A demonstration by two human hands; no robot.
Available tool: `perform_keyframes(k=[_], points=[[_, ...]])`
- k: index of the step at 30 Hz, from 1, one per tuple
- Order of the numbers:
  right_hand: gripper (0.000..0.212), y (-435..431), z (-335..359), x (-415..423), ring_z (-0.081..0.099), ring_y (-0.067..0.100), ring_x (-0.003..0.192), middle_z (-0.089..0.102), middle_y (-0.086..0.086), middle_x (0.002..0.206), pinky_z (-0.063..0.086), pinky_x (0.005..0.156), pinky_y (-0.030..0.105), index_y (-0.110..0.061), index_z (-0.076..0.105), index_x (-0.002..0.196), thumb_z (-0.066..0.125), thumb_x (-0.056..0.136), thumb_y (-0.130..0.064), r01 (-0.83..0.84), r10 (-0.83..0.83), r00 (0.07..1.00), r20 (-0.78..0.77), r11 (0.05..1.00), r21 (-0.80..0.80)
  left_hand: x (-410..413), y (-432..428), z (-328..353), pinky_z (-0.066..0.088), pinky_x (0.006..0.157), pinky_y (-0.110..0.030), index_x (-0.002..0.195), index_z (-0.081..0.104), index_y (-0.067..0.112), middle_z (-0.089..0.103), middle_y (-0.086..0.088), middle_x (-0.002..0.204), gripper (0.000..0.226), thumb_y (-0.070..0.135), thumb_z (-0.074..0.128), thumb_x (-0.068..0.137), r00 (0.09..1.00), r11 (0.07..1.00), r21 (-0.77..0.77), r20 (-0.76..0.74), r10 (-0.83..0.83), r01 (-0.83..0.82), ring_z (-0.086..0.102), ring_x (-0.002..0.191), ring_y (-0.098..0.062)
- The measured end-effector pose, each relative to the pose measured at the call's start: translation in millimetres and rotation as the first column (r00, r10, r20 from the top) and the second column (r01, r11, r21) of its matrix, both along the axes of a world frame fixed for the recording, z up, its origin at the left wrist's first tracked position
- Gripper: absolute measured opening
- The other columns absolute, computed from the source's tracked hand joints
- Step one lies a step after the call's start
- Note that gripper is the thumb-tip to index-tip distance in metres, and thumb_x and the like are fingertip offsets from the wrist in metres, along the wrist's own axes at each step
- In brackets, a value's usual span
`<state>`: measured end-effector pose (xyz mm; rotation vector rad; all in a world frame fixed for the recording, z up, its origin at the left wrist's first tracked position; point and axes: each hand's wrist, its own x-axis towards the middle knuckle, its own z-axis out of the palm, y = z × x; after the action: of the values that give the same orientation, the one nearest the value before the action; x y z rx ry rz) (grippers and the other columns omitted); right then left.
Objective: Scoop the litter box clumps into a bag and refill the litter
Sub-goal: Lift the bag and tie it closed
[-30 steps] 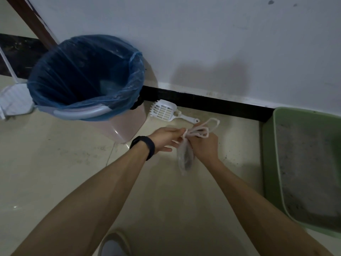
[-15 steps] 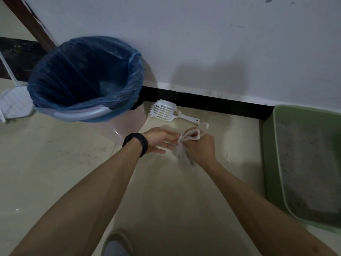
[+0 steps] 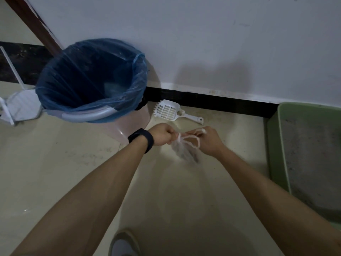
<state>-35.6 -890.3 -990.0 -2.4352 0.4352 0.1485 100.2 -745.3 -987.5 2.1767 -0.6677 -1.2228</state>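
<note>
Head view: the left hand [image 3: 163, 134] and right hand [image 3: 210, 141], both curled tight, pinch the handles of the small bag [image 3: 184, 152] just right of the bin [image 3: 88, 115], apparently knotting it. The next move likely calls for binning it, then refilling the litter box [image 3: 276, 145] farther right.

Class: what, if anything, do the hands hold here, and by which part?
The small plastic bag, by its handle loops: the left hand grips one, the right hand pinches the other.

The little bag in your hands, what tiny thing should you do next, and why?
Probably pull the handles apart to snug the knot. The left hand and right hand each grip one, and a loose loop shows above the bag.
</note>
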Motion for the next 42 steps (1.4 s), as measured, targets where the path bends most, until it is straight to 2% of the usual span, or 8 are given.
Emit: perform_keyframes(k=[5, 7, 11, 17, 23, 36, 39, 42], points=[[0.012, -26.3, 15.7, -1.0, 0.062, -0.006, 0.062, 0.070, -0.017, 0.063, 0.040, 0.056, 0.006, -0.024, 0.081, 0.083, 0.071, 0.086, -0.030, 0.173, -0.180, 0.984, -0.007, 0.933, 0.316, -8.2, 5.7, -0.6, 0.038, 0.067, -0.033, 0.094, 0.049, 0.024, 0.049, 0.006, 0.097, 0.007, 0.020, 0.044, 0.096, 0.763, 0.956, -0.004, 0.603, -0.233, 0.294, 0.051, 0.084, -0.019], [0.015, -32.6, 4.0, -23.7, 0.064, 0.010, 0.064, 0.074, 0.004, 0.071, 0.049, 0.064, 0.021, -0.011, 0.080, 0.079, 0.076, 0.082, -0.025, 0.292, -0.262, 0.956, -0.130, 0.821, 0.490, -7.3, 18.6, -4.1, 0.037, 0.069, -0.035, 0.093, 0.047, 0.029, 0.050, 0.006, 0.099, 0.008, 0.024, 0.043, 0.098, 0.619, 0.908, 0.120, 0.695, -0.365, 0.402, 0.048, 0.086, -0.019], [0.017, -22.9, -28.4, -58.6, 0.064, 0.025, 0.069, 0.072, 0.020, 0.076, 0.054, 0.066, 0.033, 0.004, 0.076, 0.079, 0.077, 0.081, -0.013, 0.476, -0.365, 0.879, -0.307, 0.694, 0.540, -32.8, 27.0, -22.3, 0.041, 0.084, -0.037, 0.108, 0.053, 0.024, 0.053, -0.001, 0.117, 0.016, 0.018, 0.047, 0.095, 0.568, 0.842, 0.360, 0.623, -0.538, 0.402, 0.050, 0.106, -0.024], [0.023, -14.6, -43.7, -52.8, 0.074, 0.013, 0.072, 0.077, 0.002, 0.084, 0.060, 0.067, 0.033, -0.020, 0.078, 0.089, 0.068, 0.089, -0.040, 0.443, -0.388, 0.896, -0.214, 0.777, 0.447, -26.5, 26.9, -17.7, 0.037, 0.073, -0.036, 0.115, 0.046, 0.012, 0.050, -0.010, 0.118, 0.023, 0.014, 0.044, 0.092, 0.518, 0.872, 0.370, 0.702, -0.489, 0.321, 0.053, 0.100, -0.028], [0.039, 6.8, -54.9, -46.6, 0.073, 0.022, 0.073, 0.076, 0.003, 0.081, 0.058, 0.079, 0.048, -0.016, 0.073, 0.082, 0.047, 0.099, -0.040, 0.474, -0.434, 0.881, -0.190, 0.806, 0.355, -33.3, 12.4, -15.7, 0.051, 0.066, -0.039, 0.099, 0.046, 0.024, 0.062, -0.002, 0.089, 0.009, 0.023, 0.051, 0.092, 0.870, 0.998, -0.018, 0.492, -0.040, 0.056, 0.059, 0.076, -0.024], [0.036, -2.1, -52.9, -35.6, 0.072, 0.021, 0.067, 0.074, 0.000, 0.067, 0.059, 0.074, 0.048, -0.016, 0.073, 0.070, 0.054, 0.097, -0.028, 0.435, -0.429, 0.898, -0.099, 0.832, 0.343, -3.9, 27.9, -21.7, 0.054, 0.075, -0.037, 0.089, 0.058, 0.028, 0.066, 0.001, 0.094, 0.005, 0.024, 0.058, 0.086, 0.890, 0.991, 0.122, 0.442, -0.109, 0.061, 0.060, 0.083, -0.022], [0.037, -1.3, -52.5, -38.5, 0.071, 0.021, 0.071, 0.075, 0.000, 0.074, 0.058, 0.076, 0.044, -0.022, 0.073, 0.081, 0.047, 0.100, -0.038, 0.407, -0.392, 0.913, -0.110, 0.877, 0.255, -10.1, 18.7, -19.9, 0.052, 0.081, -0.039, 0.115, 0.048, 0.034, 0.061, -0.004, 0.117, 0.039, 0.035, 0.054, 0.076, 0.874, 0.952, 0.231, 0.396, -0.281, 0.201, 0.058, 0.096, -0.026], [0.018, 4.2, -54.0, -48.4, 0.069, 0.013, 0.080, 0.072, -0.012, 0.081, 0.056, 0.077, 0.037, -0.047, 0.064, 0.084, 0.052, 0.095, -0.054, 0.438, -0.418, 0.898, -0.137, 0.815, 0.379, -23.2, 1.1, -22.2, 0.038, 0.104, -0.043, 0.143, 0.019, 0.045, 0.028, -0.003, 0.154, 0.086, 0.042, 0.061, 0.069, 0.702, 0.833, 0.321, 0.450, -0.553, 0.450, 0.034, 0.134, -0.028]])
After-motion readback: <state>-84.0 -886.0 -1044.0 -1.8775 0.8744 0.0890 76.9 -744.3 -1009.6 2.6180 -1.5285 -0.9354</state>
